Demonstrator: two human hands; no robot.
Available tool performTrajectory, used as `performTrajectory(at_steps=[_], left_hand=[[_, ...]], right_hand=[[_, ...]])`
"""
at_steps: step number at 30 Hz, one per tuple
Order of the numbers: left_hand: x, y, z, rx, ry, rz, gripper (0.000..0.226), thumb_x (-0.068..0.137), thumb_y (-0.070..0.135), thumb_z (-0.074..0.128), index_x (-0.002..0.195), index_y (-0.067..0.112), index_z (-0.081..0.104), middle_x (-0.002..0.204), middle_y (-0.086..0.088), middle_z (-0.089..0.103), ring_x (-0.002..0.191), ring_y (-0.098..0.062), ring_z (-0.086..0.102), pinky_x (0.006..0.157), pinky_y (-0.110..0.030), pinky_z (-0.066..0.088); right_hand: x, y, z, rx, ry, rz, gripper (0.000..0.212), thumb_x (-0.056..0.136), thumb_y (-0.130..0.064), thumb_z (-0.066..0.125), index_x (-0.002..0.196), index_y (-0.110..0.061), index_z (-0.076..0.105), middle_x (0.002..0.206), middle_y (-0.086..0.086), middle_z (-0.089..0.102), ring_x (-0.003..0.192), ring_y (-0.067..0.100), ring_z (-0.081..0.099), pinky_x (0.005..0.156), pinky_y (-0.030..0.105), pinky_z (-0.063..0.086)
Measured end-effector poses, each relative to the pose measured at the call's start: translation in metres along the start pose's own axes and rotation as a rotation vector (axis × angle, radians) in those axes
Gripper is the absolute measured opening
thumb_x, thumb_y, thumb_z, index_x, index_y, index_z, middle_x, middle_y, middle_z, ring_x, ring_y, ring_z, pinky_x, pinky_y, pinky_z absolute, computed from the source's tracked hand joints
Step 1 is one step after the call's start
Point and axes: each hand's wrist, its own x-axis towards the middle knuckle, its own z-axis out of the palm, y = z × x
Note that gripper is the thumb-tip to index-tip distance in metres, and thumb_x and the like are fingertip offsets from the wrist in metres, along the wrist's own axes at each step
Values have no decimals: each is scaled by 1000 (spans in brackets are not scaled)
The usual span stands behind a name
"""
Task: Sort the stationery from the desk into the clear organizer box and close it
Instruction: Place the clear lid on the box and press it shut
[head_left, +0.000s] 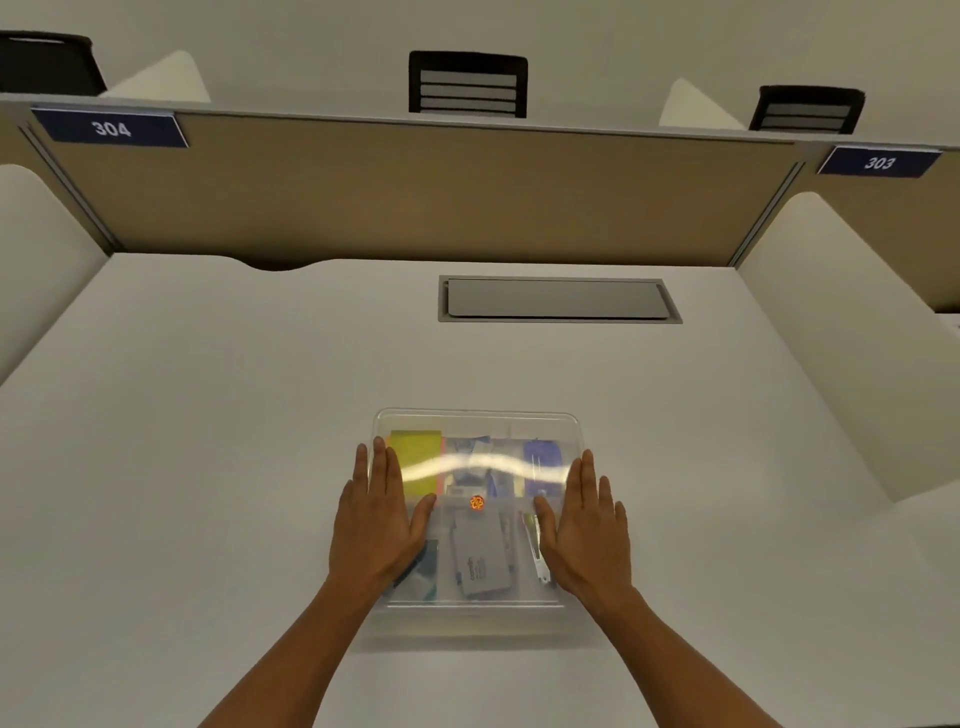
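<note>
You have your left hand and right hand flat, fingers extended and nearly together, pressing the lid of the clear organizer box, which sits near the desk's front edge, stationery inside

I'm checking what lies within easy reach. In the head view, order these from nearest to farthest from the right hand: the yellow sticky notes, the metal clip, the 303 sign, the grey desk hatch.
1. Metal clip: in the clear organizer box, beside the right hand's thumb.
2. Yellow sticky notes: box's far left, by the left hand.
3. Grey desk hatch: desk's far side.
4. 303 sign: on the partition, upper right.
</note>
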Motion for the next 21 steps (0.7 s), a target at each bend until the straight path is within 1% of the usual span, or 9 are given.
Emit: performTrajectory(at_steps=[2, 5, 8, 11, 13, 14, 17, 19, 21], left_hand=[[4, 0, 0, 10, 10, 7, 87, 90, 70, 14, 154, 10, 3, 163, -6, -4, 150, -24, -4, 116, -44, 28], [15, 0, -2, 25, 36, 16, 85, 92, 66, 17, 153, 7, 10, 163, -9, 3, 150, -27, 2, 112, -46, 33], [25, 0, -4, 26, 50, 22, 84, 93, 65, 18, 152, 6, 12, 162, -10, 5, 149, -29, 5, 112, -48, 33], [31, -2, -3, 71, 60, 10, 84, 93, 66, 15, 153, 8, 12, 162, -9, 5, 150, -27, 2, 118, -51, 18], [31, -3, -2, 103, 71, 25, 82, 93, 65, 15, 152, 7, 17, 162, -10, 11, 150, -27, 1, 120, -50, 6], [31, -3, -3, 122, 73, 53, 80, 94, 63, 15, 151, 7, 21, 161, -10, 16, 150, -27, 3, 120, -49, 3], [30, -1, -3, 156, 71, 195, 72, 97, 56, 13, 147, 8, 34, 156, -10, 30, 148, -24, 18, 121, -46, 9], [28, 1, -5, 123, 47, 228, 70, 97, 54, 14, 147, 9, 34, 156, -9, 31, 146, -23, 24, 120, -42, 14], [27, 3, -8, 114, 32, 213, 68, 98, 51, 16, 148, 9, 31, 157, -9, 29, 146, -23, 24, 120, -42, 17]], right_hand=[[3, -1, 2, -3, 9, 4, 87, 89, -75, 8, 156, -21, -8, 165, -3, -6, 150, 30, 13, 119, 47, 17], [15, -4, 3, -17, 24, -9, 85, 92, -72, 12, 156, -19, -7, 165, -2, -6, 148, 33, 19, 117, 48, 24], [28, -7, 2, -48, 22, -27, 83, 94, -69, 15, 156, -17, -5, 165, -1, -6, 146, 36, 24, 115, 48, 30], [36, -8, 3, -35, 23, -36, 85, 92, -72, 13, 156, -20, -6, 165, -3, -7, 147, 35, 22, 115, 49, 29], [38, -7, 3, -36, 23, -39, 86, 90, -73, 11, 156, -20, -6, 165, -3, -7, 147, 35, 22, 115, 49, 29], [37, -7, 3, -34, 18, -37, 87, 89, -74, 10, 156, -20, -6, 165, -3, -7, 147, 35, 21, 116, 49, 29], [36, -8, 1, -14, 28, -36, 88, 90, -74, 12, 156, -19, -4, 165, -3, -4, 148, 32, 20, 117, 48, 28], [35, -8, -2, 19, 26, -45, 86, 92, -71, 17, 157, -18, 0, 165, -4, -4, 148, 27, 23, 115, 44, 31], [35, -10, -4, 59, 33, -52, 83, 94, -68, 23, 157, -17, 4, 165, -4, -3, 144, 23, 32, 111, 39, 38]])
